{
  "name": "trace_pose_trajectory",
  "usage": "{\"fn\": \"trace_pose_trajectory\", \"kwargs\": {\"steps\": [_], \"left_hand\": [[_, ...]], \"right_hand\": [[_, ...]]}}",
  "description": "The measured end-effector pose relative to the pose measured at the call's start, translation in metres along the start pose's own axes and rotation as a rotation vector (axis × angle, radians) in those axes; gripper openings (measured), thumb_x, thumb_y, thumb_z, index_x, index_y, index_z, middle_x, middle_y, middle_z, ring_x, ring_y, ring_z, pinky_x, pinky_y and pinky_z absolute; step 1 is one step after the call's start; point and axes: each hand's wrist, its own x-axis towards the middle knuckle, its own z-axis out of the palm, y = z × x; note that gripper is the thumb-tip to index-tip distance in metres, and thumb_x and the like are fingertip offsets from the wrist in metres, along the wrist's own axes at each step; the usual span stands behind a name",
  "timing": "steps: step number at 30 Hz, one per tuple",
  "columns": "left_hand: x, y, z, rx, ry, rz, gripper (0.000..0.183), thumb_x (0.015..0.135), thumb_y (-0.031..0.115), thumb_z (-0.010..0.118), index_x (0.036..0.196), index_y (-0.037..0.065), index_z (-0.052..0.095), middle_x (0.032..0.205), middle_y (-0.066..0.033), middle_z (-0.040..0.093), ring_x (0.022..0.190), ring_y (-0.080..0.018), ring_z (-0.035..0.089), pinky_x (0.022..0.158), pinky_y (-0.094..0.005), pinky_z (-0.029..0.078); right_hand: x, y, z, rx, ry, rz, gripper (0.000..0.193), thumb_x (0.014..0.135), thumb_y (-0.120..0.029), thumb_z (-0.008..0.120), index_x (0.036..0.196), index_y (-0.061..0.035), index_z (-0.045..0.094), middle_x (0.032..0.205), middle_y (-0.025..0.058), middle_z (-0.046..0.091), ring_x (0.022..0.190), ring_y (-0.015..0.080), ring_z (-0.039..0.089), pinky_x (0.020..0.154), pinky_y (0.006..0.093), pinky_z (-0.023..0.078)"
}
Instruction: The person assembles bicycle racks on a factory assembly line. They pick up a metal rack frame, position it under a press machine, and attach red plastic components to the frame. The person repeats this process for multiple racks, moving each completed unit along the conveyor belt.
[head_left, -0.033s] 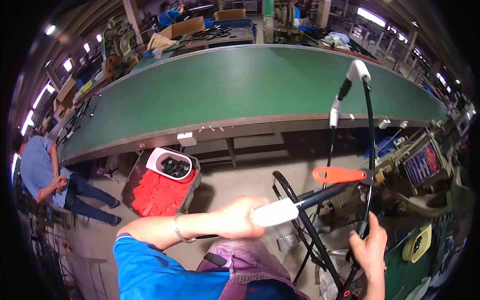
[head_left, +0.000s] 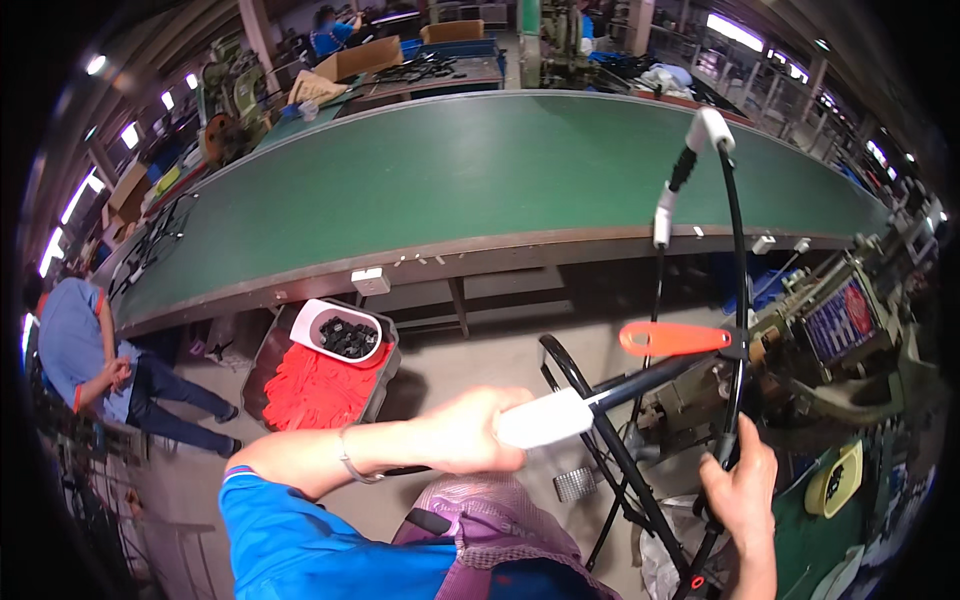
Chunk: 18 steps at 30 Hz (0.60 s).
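A black tubular frame (head_left: 737,230), which looks like a folding stroller frame, stands in front of me on the right. White sleeves cover its bent top corner (head_left: 710,128) and other tube ends. My left hand (head_left: 470,430) is closed around the end of a white sleeve (head_left: 546,418) on a tube that slants up to the right. Lower right, my right hand (head_left: 741,480) wraps around a black upright tube, thumb on the near side. From a joint on that upright, an orange strap with a hole (head_left: 675,340) sticks out to the left.
A long green-topped bench (head_left: 400,170) runs across ahead. Beneath its edge, a grey bin (head_left: 385,385) holds red pieces and a white tub of black parts (head_left: 345,335). A person in blue (head_left: 80,340) stands at left. Machinery (head_left: 830,330) and a yellow tray (head_left: 833,484) are at right.
The whole view has shifted very slightly. Both hands keep the same hold on the frame.
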Motion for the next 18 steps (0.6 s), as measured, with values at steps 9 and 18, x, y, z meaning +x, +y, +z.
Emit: {"fn": "trace_pose_trajectory", "kwargs": {"steps": [9,18], "left_hand": [[-0.035,0.056,-0.110,-0.003,0.090,0.246,0.029,0.072,0.005,0.068,0.100,-0.001,0.059,0.083,-0.0005,0.059,0.075,-0.0070,0.055,0.065,-0.0235,0.047],[-0.068,0.070,-0.234,-0.058,0.411,0.391,0.039,0.068,0.007,0.070,0.104,-0.003,0.059,0.089,-0.0021,0.061,0.079,-0.0079,0.056,0.070,-0.0242,0.047]], "right_hand": [[0.048,-0.117,-0.054,0.005,0.238,-0.129,0.044,0.070,-0.010,0.062,0.111,0.0046,0.054,0.075,0.0184,0.063,0.070,0.0363,0.064,0.065,0.0394,0.050],[0.165,-0.242,-0.065,0.034,0.449,-0.530,0.038,0.072,-0.007,0.058,0.107,0.0081,0.056,0.082,0.0154,0.063,0.074,0.0193,0.062,0.072,0.0298,0.048]]}}
